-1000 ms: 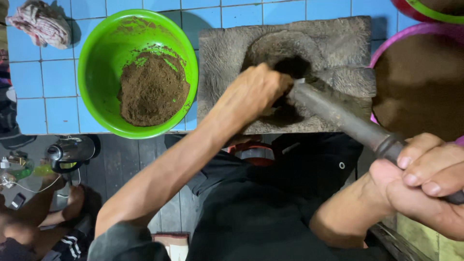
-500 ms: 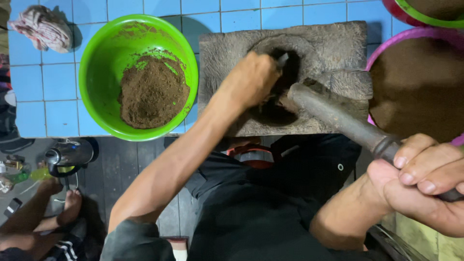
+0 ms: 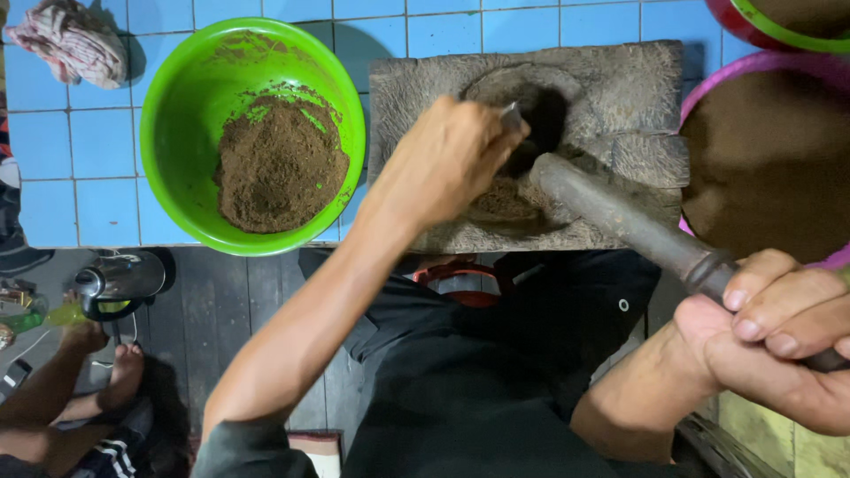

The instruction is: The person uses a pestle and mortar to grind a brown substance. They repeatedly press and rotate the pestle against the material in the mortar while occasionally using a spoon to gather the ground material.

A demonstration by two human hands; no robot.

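Place: you are in a simple home kitchen | Signs: blue tiled counter, stone mortar at its near edge, green bowl of brown powder, rag in the far left corner, kettle on the dark wood floor

Blue-tiled counter: bowl, mortar, rag

We count one green bowl of brown powder, one stone mortar block, one long dark pestle, one small metal spoon and one crumpled rag. On the right edge we get two more round tubs, one pink-rimmed and one red with green rim, both cut off. Hands: two, left hand and right hand; plus one metal kettle and two bare feet of another person on the floor.
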